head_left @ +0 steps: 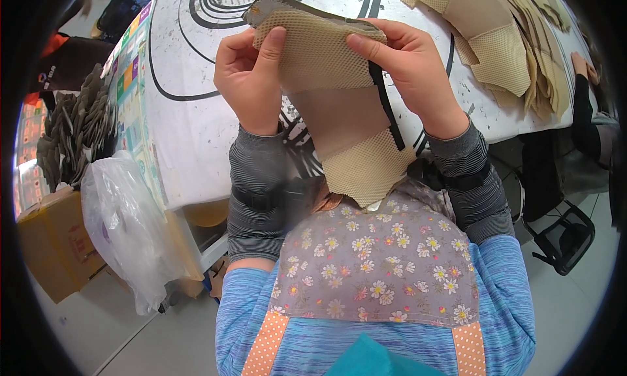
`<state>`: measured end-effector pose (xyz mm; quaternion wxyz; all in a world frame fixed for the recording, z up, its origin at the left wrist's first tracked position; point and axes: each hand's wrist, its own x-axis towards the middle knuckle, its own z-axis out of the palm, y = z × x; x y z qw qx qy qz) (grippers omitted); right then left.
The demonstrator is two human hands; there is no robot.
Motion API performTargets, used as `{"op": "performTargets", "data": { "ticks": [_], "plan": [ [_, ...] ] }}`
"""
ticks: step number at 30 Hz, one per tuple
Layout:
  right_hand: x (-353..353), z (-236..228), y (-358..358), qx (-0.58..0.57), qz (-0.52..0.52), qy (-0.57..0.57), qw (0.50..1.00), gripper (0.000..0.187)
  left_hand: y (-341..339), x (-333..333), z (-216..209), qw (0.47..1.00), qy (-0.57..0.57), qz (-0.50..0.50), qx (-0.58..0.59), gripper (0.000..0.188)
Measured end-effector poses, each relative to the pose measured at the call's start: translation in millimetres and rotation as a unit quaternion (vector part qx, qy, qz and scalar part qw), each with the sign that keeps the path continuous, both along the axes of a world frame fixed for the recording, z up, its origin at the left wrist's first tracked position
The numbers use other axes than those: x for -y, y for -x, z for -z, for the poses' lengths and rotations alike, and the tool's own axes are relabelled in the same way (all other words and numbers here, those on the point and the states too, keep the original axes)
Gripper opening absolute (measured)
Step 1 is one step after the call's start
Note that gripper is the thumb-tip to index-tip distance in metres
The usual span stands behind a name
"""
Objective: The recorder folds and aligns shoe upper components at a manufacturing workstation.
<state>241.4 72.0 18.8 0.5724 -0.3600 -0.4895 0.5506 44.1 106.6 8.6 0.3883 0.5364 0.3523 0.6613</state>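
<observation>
From here I see the left hand (251,82) and right hand (416,76) each pinching the top of 1 beige mesh panel (339,108), which hangs past the near edge of the worktop (186,128) toward the flowered apron (379,265). Its 3 visible sections look joined already, with a black strip (390,108) along the right side; whether it's finished, I can't tell. Similar panels (499,53) lie piled at right.

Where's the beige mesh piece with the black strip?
In the head view's upper centre, the beige mesh piece is held by the left hand and right hand, its lower end overlapping the floral apron.
</observation>
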Motion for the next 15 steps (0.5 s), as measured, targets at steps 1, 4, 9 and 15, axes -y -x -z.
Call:
{"op": "performTargets", "data": {
  "ticks": [1,4,9,15],
  "plan": [
    [0.6,-1.3,0.3,0.005,-0.016,0.000,1.000,0.032,2.3,-3.8,4.4,0.999,-0.044,0.011,0.014,0.019],
    [1.4,-2.4,0.8,0.018,-0.019,0.011,1.000,0.030,1.0,-6.1,5.6,0.994,-0.103,0.024,0.034,0.020],
    [3.4,-3.2,-0.2,0.030,-0.028,0.005,0.999,0.031,1.0,-5.9,4.2,0.993,-0.112,0.027,0.033,0.022],
    [4.5,-3.2,1.9,0.025,-0.042,0.006,0.999,0.030,5.7,-4.1,2.6,0.999,-0.032,-0.005,0.020,0.030]
  ]
}}
